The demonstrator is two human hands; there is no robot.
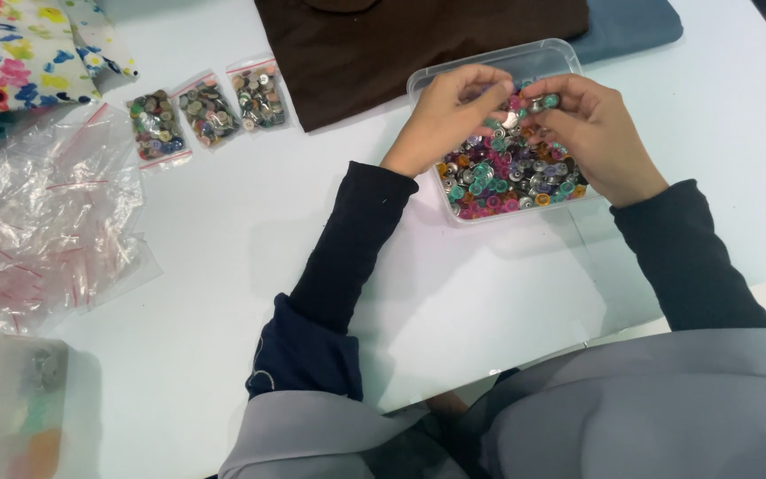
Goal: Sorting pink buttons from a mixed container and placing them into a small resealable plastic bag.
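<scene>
Hands sorting snap buttons over a clear plastic tub

Hands of one person meet above a clear plastic tub [427,84] that sits on a white table [241,231], seen from a head-worn camera looking down. The tub is rectangular with rounded corners and is heaped with small round snap buttons [507,182] in teal, pink, orange, purple and silver.

The left hand [449,111] hovers over the near left part of the tub, fingers curled in toward the thumb; whether anything is pinched between them cannot be told. The right hand [587,124] is over the right side of the tub, its fingertips closed around a small teal and silver button [544,102]. The two sets of fingertips are just beside each other above the pile. Both arms wear dark long sleeves, with grey cloth lower down.

Beyond the tub lies a brown cloth [383,44], with a blue-grey cloth [631,27] beside it to the right. To the left, well apart from the hands, three small clear bags [210,111] packed with mixed buttons lie in a row. Further left is a loose heap of empty clear bags [42,222], and a flowered cloth [11,49] fills the top left corner. Another clear container [11,404] shows at the bottom left edge.
</scene>
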